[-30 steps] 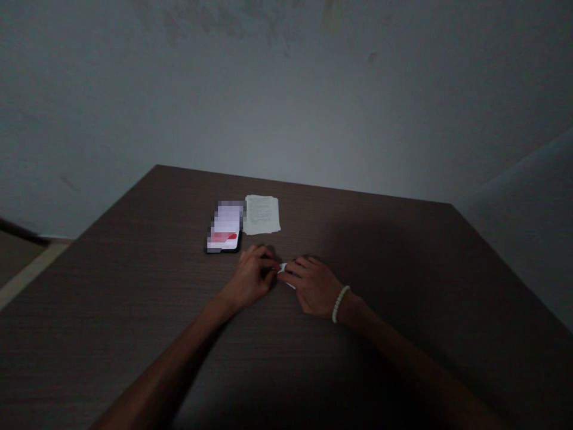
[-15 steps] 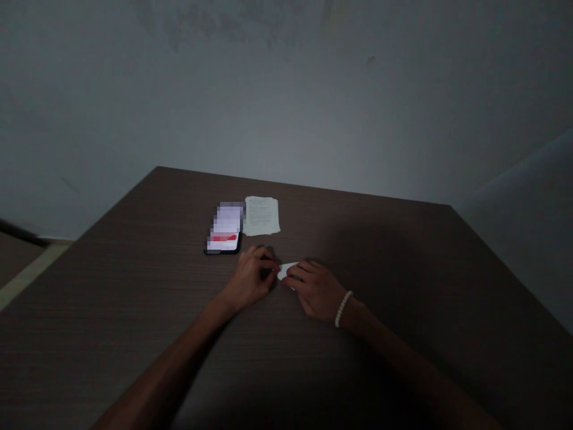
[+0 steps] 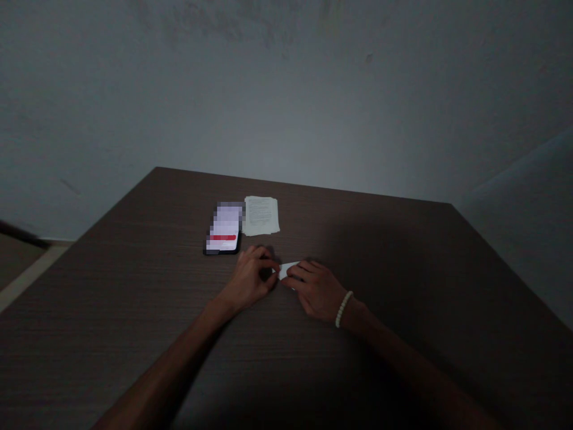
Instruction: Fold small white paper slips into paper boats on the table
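Observation:
A small white piece of paper (image 3: pixel 286 270) lies low over the table between my two hands, partly hidden by the fingers. My left hand (image 3: pixel 254 276) pinches its left corner between thumb and index finger. From the right, my right hand (image 3: pixel 314 288) covers the other end, with its fingers bent over the paper and pressing on it. The right wrist wears a bracelet of pale beads (image 3: pixel 344 309). Whether the paper is folded under the fingers I cannot tell.
A phone (image 3: pixel 225 228) with a lit, blurred screen lies beyond my left hand. Right beside it sits a stack of square printed papers (image 3: pixel 262 215). The dark wooden table (image 3: pixel 380 239) reaches back to a grey wall (image 3: pixel 286 107).
Both hands keep almost the same place on the paper. At the left corner, the thumb and index finger have shifted very slightly.

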Demonstrator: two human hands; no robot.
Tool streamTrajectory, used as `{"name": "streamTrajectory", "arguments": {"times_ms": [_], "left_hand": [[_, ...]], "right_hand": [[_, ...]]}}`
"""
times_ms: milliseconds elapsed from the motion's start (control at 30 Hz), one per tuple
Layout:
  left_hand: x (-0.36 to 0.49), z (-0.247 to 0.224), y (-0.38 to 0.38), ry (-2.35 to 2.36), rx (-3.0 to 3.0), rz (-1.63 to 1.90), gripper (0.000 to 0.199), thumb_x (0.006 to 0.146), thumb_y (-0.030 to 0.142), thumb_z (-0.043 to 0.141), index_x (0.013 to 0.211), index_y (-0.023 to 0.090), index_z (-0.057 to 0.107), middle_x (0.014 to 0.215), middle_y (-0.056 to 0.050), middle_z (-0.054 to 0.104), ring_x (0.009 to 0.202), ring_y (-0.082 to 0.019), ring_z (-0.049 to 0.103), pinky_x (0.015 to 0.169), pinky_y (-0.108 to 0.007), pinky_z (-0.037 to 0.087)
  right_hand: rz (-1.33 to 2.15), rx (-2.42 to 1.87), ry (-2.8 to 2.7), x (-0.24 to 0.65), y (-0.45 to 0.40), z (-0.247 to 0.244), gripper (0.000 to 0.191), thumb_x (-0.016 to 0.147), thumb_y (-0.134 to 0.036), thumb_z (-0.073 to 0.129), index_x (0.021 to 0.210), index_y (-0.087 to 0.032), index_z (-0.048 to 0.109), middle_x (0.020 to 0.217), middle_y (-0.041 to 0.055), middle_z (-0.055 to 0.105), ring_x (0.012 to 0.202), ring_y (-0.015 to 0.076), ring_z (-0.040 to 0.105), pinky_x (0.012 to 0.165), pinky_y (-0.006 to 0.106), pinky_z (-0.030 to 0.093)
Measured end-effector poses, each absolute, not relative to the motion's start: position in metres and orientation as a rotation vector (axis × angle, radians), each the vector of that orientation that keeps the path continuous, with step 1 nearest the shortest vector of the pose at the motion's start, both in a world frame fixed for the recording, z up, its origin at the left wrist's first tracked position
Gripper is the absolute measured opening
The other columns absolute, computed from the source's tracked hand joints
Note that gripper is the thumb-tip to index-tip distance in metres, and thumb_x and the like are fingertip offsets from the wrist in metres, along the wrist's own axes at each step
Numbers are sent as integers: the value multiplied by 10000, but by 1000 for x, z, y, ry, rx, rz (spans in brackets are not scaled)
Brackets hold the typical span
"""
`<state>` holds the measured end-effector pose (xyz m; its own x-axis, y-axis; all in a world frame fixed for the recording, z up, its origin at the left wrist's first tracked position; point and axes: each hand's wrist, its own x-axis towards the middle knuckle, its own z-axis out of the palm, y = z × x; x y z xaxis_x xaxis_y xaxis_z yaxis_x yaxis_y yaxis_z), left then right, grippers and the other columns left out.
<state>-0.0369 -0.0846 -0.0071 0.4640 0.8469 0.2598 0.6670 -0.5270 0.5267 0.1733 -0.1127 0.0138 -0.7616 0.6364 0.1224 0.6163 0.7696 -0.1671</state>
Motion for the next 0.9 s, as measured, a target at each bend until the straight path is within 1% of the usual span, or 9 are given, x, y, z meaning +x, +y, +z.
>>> {"name": "streamTrajectory", "arguments": {"times_ms": [233,600,900], "left_hand": [[-37,-7,-83,1262,2360,734,174,757,142,582,826,222,720,923,-44,598,948,-240,506,825,-411,404],[-41,-9,-81,1234,2363,740,293,759,87,509,863,237,739,932,-46,605,946,-231,506,843,-422,412],[-41,-10,-81,1227,2348,750,319,738,52,510,859,236,742,923,-47,606,946,-233,510,839,-411,412]], "right_hand": [[197,-996,-2786,174,-112,12,328,831,-117,510,1144,-183,584,1139,71,585,1047,233,454,897,381,357],[229,-1022,-2792,171,-112,16,371,775,-102,527,1135,-178,572,1104,73,586,1016,235,440,875,381,351],[256,-1069,-2809,167,-111,22,392,742,-109,549,1129,-169,547,1107,83,569,1020,237,421,867,384,345]]}}
